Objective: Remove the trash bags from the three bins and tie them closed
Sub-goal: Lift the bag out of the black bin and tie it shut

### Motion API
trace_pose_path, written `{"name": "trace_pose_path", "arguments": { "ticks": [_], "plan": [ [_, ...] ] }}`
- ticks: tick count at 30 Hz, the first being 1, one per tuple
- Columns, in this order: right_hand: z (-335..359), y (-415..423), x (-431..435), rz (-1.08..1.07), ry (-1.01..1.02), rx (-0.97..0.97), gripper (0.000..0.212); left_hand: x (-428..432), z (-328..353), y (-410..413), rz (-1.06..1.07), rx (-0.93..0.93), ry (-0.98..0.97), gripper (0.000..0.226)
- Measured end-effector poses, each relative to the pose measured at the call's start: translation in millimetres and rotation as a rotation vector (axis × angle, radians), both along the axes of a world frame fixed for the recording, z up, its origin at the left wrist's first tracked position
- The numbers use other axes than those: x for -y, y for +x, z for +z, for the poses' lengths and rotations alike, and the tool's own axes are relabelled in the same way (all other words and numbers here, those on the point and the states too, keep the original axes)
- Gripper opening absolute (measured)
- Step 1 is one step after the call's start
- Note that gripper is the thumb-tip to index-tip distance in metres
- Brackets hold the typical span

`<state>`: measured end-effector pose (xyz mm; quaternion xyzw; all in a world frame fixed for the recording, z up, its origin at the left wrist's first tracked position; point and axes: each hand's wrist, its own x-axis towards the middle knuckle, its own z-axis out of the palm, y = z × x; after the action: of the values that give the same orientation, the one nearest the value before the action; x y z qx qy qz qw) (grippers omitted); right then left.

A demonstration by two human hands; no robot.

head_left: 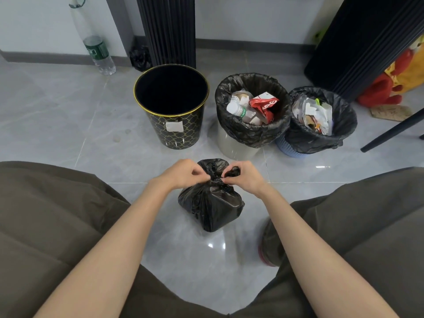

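Observation:
A full black trash bag (210, 205) sits on the floor between my knees. My left hand (183, 173) and my right hand (243, 175) each pinch a twisted end of the bag's neck, pulled apart at a knot on top. Behind it stands a black bin with a gold pattern (176, 129), with no bag in it. To its right a pale bin (236, 145) holds a black bag (252, 131) full of bottles and wrappers. Furthest right a blue bin (286, 148) holds another black bag (344, 120) with paper scraps.
A clear plastic bottle (101, 53) stands by the wall at the back left. A dark ribbed panel (167, 31) rises behind the bins and another (367, 42) leans at the right. A red and yellow toy (394, 81) and a dark chair leg (394, 129) are at the far right.

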<state>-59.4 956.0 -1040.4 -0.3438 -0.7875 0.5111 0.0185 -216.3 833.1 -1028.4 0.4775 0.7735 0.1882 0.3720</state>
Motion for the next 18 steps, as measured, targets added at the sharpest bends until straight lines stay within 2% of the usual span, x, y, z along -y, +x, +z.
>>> {"name": "trace_pose_path", "arguments": {
  "ticks": [3, 6, 8, 13, 18],
  "plan": [
    [-3.6, -0.1, 3.8, 0.001, 0.131, 0.004, 0.028, -14.8, -0.6, -1.7, 0.048, -0.196, 0.141, 0.037],
    [-7.6, 2.4, 7.9, -0.043, 0.191, -0.004, 0.020, -27.4, -6.8, 1.7, -0.172, -0.305, 0.030, 0.073],
    [-11.0, 5.0, 9.4, -0.094, 0.216, -0.009, 0.016, -31.2, -16.7, 4.2, -0.258, -0.270, -0.055, 0.082],
    [-20.8, 9.3, 17.3, -0.208, 0.280, -0.040, 0.013, -32.9, -31.5, 9.0, -0.194, -0.046, 0.005, 0.070],
    [-32.7, 14.1, 30.7, -0.171, 0.408, -0.080, 0.033, -33.1, -25.6, 9.8, -0.100, 0.008, 0.008, 0.059]
  ]
}}
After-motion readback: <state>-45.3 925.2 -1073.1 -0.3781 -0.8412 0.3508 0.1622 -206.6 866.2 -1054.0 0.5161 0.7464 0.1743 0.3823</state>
